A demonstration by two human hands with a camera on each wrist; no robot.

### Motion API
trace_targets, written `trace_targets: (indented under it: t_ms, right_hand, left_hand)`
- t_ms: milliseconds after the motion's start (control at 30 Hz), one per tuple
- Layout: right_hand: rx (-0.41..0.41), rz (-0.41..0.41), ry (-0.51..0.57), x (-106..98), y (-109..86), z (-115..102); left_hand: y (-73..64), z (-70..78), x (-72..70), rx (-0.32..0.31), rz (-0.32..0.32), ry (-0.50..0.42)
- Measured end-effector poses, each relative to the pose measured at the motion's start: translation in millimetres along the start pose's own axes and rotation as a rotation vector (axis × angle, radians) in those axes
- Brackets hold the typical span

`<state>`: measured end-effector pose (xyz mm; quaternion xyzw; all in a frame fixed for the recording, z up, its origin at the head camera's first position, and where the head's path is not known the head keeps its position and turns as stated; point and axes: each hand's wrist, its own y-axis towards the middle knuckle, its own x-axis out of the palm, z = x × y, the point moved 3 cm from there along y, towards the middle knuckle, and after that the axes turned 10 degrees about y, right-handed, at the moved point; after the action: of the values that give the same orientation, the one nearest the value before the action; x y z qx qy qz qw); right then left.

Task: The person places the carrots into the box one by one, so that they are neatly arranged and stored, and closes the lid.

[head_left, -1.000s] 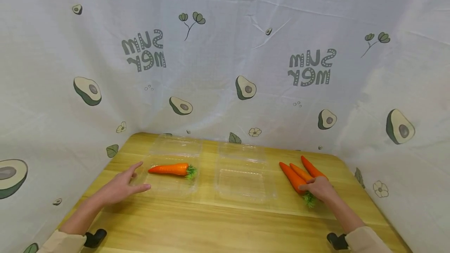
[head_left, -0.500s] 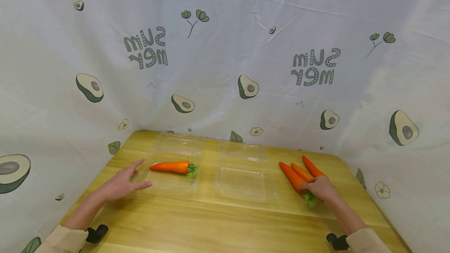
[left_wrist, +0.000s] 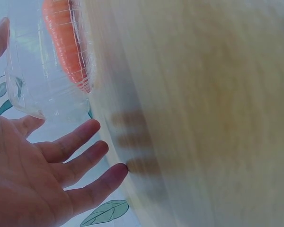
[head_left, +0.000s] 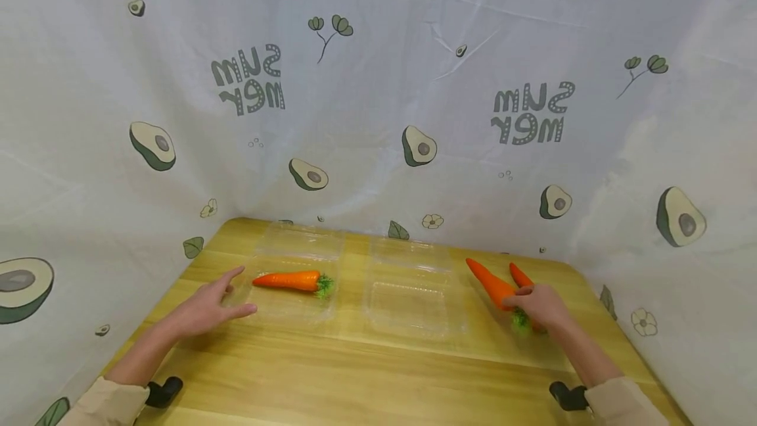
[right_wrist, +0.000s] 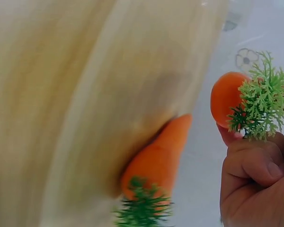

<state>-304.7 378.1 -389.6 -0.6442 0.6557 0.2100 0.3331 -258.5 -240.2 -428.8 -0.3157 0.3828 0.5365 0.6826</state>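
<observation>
carrot (head_left: 489,283) pinched near its leafy end by the right hand (head_left: 545,307), tip jutting beyond the fingers. probably light, stiff, slick-skinned; thick shoulder likely the surest hold. left hand (head_left: 204,309) holds nothing, fingers spread beside clear box (head_left: 290,311).

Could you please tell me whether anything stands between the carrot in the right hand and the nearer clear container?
Nothing visible does; only wooden tabletop shows between the held carrot and that container.

Curtained work booth (head_left: 621,150) (avocado-print cloth (head_left: 367,110))
</observation>
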Motion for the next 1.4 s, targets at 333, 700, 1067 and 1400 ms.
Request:
trace_targets:
  t_ms: [333, 700, 1067, 1400]
  right_hand:
    - [-0.030, -0.032, 0.039, -3, 0.6, -31]
    - [-0.100, -0.110, -0.004, 8, -3.1, -83]
    - [-0.220, -0.166, -0.017, 39, 3.3, -139]
    - [-0.346, -0.249, -0.042, 70, 12.4, -175]
  left_hand:
    - [2.9, -2.7, 0.0, -0.005, -0.001, 0.009]
    - [2.2, -3.6, 0.5, -0.006, -0.001, 0.008]
    - [2.3, -2.2, -0.4, -0.004, -0.003, 0.016]
    - [2.7, -2.1, 0.2, -0.010, -0.001, 0.012]
